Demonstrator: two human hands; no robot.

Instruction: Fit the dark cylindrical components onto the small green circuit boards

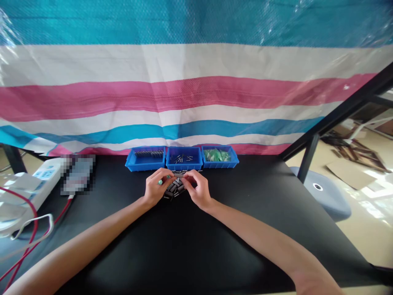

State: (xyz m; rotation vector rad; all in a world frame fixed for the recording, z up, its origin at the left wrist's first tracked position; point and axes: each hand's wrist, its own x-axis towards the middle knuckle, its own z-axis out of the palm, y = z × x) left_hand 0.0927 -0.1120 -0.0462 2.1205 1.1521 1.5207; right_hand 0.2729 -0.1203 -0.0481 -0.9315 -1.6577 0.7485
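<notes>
My left hand (pixel 156 186) and my right hand (pixel 198 189) meet above a pile of small dark grey cylinders and thin metal pins (pixel 175 189) on the black table. Pinched between the fingertips of both hands is a small grey rod-like part (pixel 178 175), held level; its exact kind is too small to make out. A small green piece (pixel 160 182) shows at the fingers of my left hand, partly covered by them. Both hands are closed, and they hide part of the pile.
Behind the hands stand three blue bins: a left bin (pixel 145 167) with metal cylinders, a middle bin (pixel 184 166) with thin pins, a right bin (pixel 220 164) with green pieces. A power strip (pixel 46 176) and red cable (pixel 64 209) lie left. A striped sheet (pixel 196 94) hangs behind.
</notes>
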